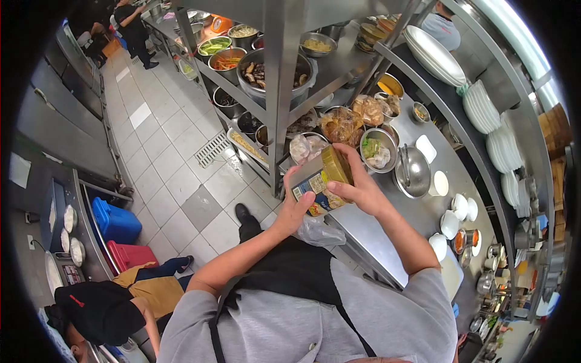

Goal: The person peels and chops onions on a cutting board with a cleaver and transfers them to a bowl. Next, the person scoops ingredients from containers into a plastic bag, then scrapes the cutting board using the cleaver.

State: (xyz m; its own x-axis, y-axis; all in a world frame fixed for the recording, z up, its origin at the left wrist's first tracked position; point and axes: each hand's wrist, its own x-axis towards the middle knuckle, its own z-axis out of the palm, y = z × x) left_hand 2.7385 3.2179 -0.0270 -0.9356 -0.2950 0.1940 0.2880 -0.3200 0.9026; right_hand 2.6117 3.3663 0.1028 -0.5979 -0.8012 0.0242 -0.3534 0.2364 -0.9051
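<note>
The person's left hand (296,209) and right hand (361,189) are both closed around a labelled container (315,181) at the middle of the frame, a metal bowl (393,149) of food sitting near its upper right.

Bright white light glints off the steel worktop (419,213) and flares at two o'clock, while fisheye distortion bows the shelf (477,144) near three o'clock inside blackened corners.

You are holding one labelled container (316,183) with both hands: your left hand (294,212) is supporting its side, your right hand (364,191) is touching its yellowish lid (336,166). Nearby, a big steel bowl (419,181) is standing on the counter (417,218).
</note>
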